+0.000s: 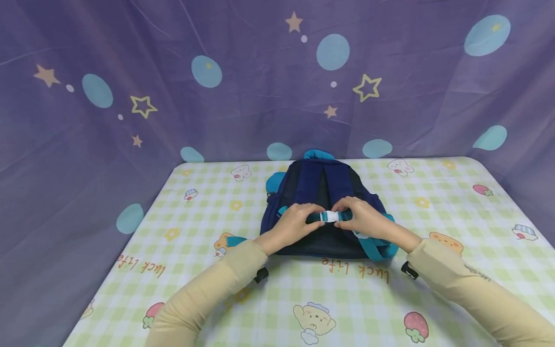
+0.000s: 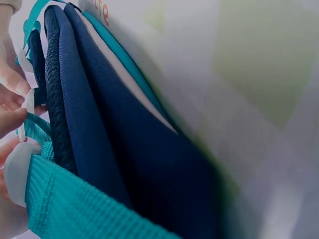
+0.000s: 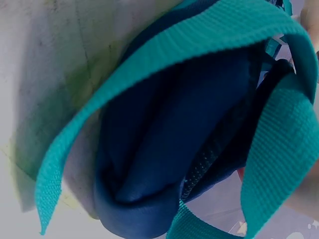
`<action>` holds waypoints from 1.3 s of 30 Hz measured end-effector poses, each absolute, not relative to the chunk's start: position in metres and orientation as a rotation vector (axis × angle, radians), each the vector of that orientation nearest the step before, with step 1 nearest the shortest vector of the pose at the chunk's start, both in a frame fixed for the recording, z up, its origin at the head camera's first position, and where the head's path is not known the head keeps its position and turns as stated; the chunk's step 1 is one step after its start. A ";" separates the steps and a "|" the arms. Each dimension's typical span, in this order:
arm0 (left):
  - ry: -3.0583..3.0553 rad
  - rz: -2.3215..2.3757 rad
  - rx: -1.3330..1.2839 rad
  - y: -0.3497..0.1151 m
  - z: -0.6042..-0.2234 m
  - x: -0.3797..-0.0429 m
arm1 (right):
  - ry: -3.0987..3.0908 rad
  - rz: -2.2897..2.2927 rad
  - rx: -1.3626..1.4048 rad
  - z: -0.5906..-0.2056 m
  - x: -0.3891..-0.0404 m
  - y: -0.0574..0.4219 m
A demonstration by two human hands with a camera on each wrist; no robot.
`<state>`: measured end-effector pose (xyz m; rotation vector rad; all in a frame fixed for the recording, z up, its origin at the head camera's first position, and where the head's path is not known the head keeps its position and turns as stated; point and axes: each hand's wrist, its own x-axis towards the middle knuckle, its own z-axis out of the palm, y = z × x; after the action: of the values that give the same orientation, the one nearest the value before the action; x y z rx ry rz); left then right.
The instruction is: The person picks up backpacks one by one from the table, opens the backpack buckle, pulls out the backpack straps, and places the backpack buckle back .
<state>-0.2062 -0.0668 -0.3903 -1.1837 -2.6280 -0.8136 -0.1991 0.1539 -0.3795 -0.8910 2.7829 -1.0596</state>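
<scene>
A navy backpack point(image 1: 323, 241) lies on the table with its shoulder-strap side up and its blue top loop point(image 1: 319, 154) at the far end. Over its middle, a white buckle point(image 1: 332, 216) joins two short dark and teal straps, its halves together. My left hand point(image 1: 297, 222) pinches the buckle's left side between thumb and fingers. From the right, my right hand point(image 1: 366, 219) pinches the strap close beside the buckle. Fingertips on a white buckle piece point(image 2: 28, 102) show at the edge of the left wrist view. Teal webbing point(image 3: 279, 144) covers much of the right wrist view.
A checked tablecloth point(image 1: 208, 207) with printed cartoons covers the table. Teal strap ends point(image 1: 236, 240) spread out beside the bag. Small black pieces point(image 1: 409, 270) lie near each forearm. Behind the table hangs a purple curtain point(image 1: 260, 106) with stars and blue ovals.
</scene>
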 end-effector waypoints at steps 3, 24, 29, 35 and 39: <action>-2.634 -0.858 -1.167 -0.067 -0.391 -0.207 | 2.801 -1.079 -0.886 -0.379 -0.199 0.152; -2.700 -0.950 -1.090 -0.068 -0.391 -0.204 | 2.960 -0.967 -0.932 -0.381 -0.198 0.146; -2.708 -0.948 -1.079 -0.067 -0.391 -0.204 | 2.966 -0.968 -0.922 -0.381 -0.198 0.145; -2.721 -0.961 -1.049 -0.067 -0.393 -0.205 | 2.960 -0.967 -0.941 -0.381 -0.198 0.145; -2.720 -0.970 -1.032 -0.066 -0.395 -0.205 | 2.969 -0.959 -1.001 -0.382 -0.198 0.146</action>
<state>-0.2053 -0.0657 -0.3952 -1.0320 -2.7201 -0.9698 -0.1984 0.1458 -0.3823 -1.0014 2.9687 -0.9589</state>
